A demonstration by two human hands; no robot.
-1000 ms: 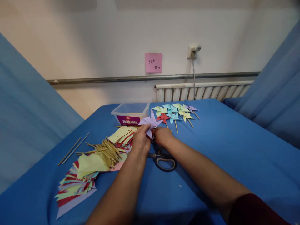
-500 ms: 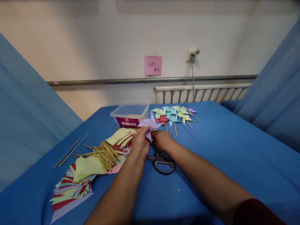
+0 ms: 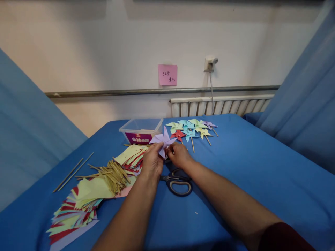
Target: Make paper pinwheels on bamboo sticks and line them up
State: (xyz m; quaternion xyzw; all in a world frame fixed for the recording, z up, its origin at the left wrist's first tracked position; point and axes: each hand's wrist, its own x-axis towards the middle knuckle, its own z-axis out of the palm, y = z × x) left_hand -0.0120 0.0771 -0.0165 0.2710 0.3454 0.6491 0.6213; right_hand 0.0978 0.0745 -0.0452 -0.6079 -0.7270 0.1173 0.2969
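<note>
A purple paper pinwheel (image 3: 162, 139) stands just above the blue table (image 3: 248, 164), held between both hands. My left hand (image 3: 152, 161) pinches its left side with closed fingers. My right hand (image 3: 178, 154) grips it from the right, fingers curled at its centre. Grey-handled scissors (image 3: 178, 183) lie on the cloth directly under my wrists. A heap of thin wooden sticks (image 3: 115, 171) lies to the left of my left hand.
Stacks of cut coloured paper (image 3: 78, 205) spread across the near left. A clear plastic box (image 3: 141, 129) stands behind the pinwheel. Several finished pinwheels (image 3: 191, 129) lie at the back. Two long sticks (image 3: 72, 172) lie far left. Blue partitions flank both sides.
The view has shifted slightly right and down, so everything sits a little further left. Both hands keep hold of the purple pinwheel, my right fingers working at its centre.
</note>
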